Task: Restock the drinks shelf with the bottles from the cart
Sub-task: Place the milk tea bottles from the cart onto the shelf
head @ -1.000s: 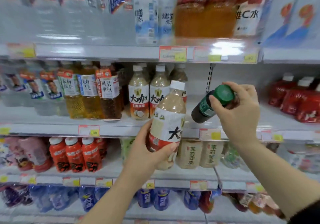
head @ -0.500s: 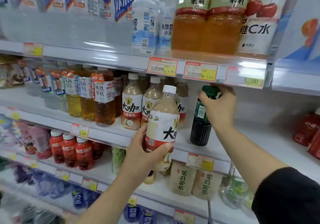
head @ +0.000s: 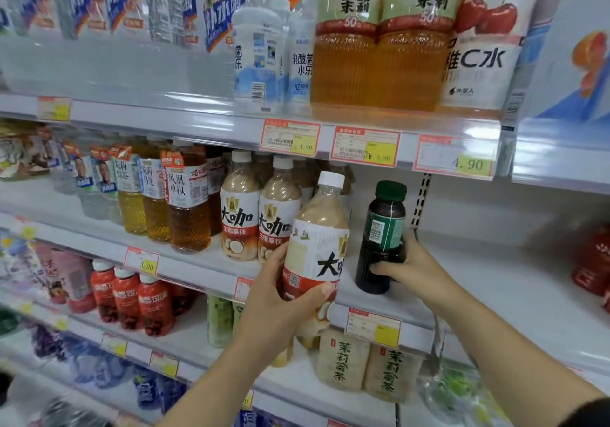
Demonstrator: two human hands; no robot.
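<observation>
Restocking partway: one bottle stands on the shelf, one is yet to go in.

Right hand (head: 416,271) is wrapped round the lower body of the dark green-capped bottle (head: 384,228), which stands upright on the middle shelf (head: 495,294), seemingly placed but not let go. Left hand (head: 280,298) grasps the white-capped milk-coffee bottle (head: 318,238) by its lower half, in front of the shelf edge and not yet on it. Its likely slot is the narrow gap between the two matching bottles (head: 239,215) and the dark one, so room is tight. Red bottles (head: 594,261) sit well off to the right, and price tags (head: 373,327) line the edge. The cart is out of view, so the remaining stock cannot be told.
</observation>
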